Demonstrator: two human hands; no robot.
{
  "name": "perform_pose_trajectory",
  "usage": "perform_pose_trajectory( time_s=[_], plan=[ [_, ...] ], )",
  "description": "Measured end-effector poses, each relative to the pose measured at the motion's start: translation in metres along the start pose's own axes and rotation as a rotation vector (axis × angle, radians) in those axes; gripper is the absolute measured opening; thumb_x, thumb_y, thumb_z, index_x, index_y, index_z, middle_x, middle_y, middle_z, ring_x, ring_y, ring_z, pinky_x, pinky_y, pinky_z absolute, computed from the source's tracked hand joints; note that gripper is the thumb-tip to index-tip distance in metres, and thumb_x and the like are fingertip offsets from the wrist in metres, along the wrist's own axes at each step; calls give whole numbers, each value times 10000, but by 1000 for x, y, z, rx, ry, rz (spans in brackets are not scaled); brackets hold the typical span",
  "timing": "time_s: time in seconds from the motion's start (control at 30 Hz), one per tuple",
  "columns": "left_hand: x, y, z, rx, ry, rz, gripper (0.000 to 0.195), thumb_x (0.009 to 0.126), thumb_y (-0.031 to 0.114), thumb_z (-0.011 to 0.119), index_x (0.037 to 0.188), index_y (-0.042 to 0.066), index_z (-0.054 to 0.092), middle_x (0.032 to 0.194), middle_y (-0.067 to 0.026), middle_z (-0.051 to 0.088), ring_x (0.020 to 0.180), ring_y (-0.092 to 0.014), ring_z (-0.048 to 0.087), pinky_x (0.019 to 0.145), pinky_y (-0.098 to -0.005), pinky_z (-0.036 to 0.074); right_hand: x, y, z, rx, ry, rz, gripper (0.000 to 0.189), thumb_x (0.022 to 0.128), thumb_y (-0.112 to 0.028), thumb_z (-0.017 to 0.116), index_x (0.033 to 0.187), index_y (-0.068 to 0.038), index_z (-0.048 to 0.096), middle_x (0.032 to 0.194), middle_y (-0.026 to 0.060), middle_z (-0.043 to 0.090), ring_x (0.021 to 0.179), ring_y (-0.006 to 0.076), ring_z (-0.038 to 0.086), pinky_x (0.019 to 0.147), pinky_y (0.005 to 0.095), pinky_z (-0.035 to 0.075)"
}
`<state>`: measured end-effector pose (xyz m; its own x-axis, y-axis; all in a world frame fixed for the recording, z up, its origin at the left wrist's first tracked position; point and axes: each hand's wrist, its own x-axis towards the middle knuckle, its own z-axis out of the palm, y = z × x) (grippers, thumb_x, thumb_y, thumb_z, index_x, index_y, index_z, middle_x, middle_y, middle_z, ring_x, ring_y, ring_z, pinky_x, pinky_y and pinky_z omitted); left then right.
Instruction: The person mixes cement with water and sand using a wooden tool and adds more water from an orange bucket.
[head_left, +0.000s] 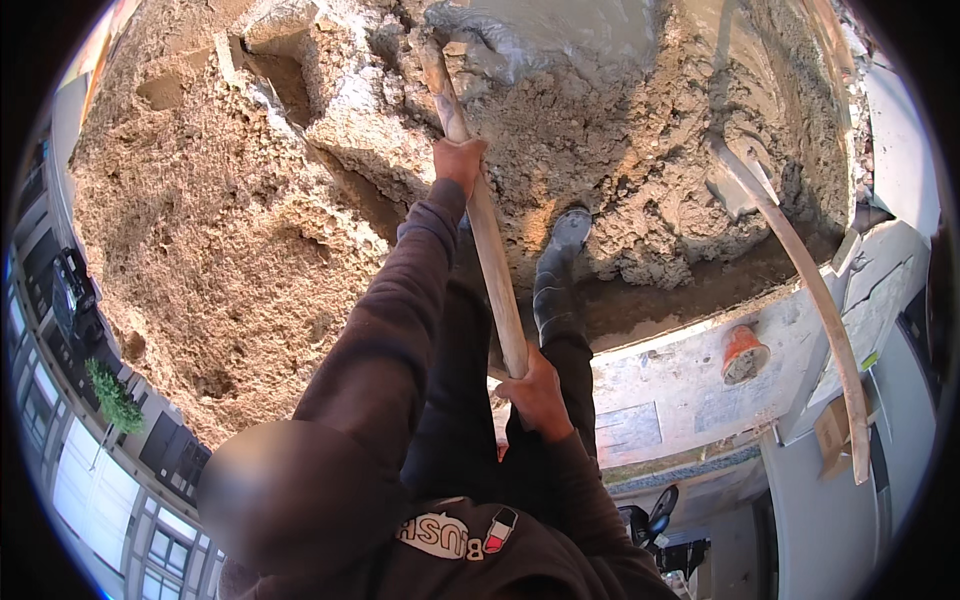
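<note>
Both of my hands grip a long wooden tool handle (491, 247) that slopes from my waist away into the mix. My left hand (459, 161) is wrapped around it farther out, and my right hand (536, 394) holds its near end. The tool's head is buried or hidden at the edge of a grey, wet pool (585, 37). Around it lies lumpy, damp mortar or sand mix (555, 120). A dark, muddy rubber boot (559, 277) stands in the mix right of the handle.
A large pile of sandy material (210, 247) rises at left, with a board-like edge (277, 109) stuck in it. At right, a shovel (806, 262) rests with its blade in the mix. An orange bucket (744, 354) stands on the pale ground beyond a low edge.
</note>
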<state>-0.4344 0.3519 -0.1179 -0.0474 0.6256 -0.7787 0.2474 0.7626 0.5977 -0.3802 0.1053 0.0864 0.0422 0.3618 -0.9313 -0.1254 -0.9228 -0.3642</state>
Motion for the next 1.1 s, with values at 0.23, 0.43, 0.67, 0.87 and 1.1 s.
perform_pose_trajectory(
  time_s=[0.23,0.43,0.67,0.87,1.1],
  plan=[
    [2,-5,-6,-5,-20,-61,197,726,85,638,611,-16,514,534,-78,486,380,-186,488,349,-337,433,-6,-1,-6,-51,-21,56,479,562,-127,651,999,-7,497,801,216,601,812,400,595,733,402,452],
    [20,-27,-17,85,-12,-104,177,725,81,641,625,2,518,559,-72,498,402,-174,495,350,-329,439,-6,5,5,35,-78,112,462,567,-140,640,987,-7,498,776,209,588,773,381,595,710,391,450],
    [-7,-43,-10,15,22,-79,174,726,79,647,634,-1,522,542,-71,496,398,-169,491,356,-320,441,-20,17,-8,-66,-57,132,447,576,-145,627,982,-4,507,772,209,584,765,374,592,704,393,449],
    [-3,-25,-14,16,5,-185,193,708,84,644,590,-14,527,525,-82,515,380,-188,495,365,-337,431,-15,7,3,53,-38,63,424,563,-130,630,945,3,506,752,169,553,735,298,550,692,359,445],
    [-52,-36,-14,-76,-3,-155,175,738,88,643,646,5,519,528,-67,490,383,-172,480,353,-321,433,-47,33,-11,-79,-39,89,395,572,-130,634,918,-7,489,756,203,575,779,390,590,694,402,451]
  ],
)
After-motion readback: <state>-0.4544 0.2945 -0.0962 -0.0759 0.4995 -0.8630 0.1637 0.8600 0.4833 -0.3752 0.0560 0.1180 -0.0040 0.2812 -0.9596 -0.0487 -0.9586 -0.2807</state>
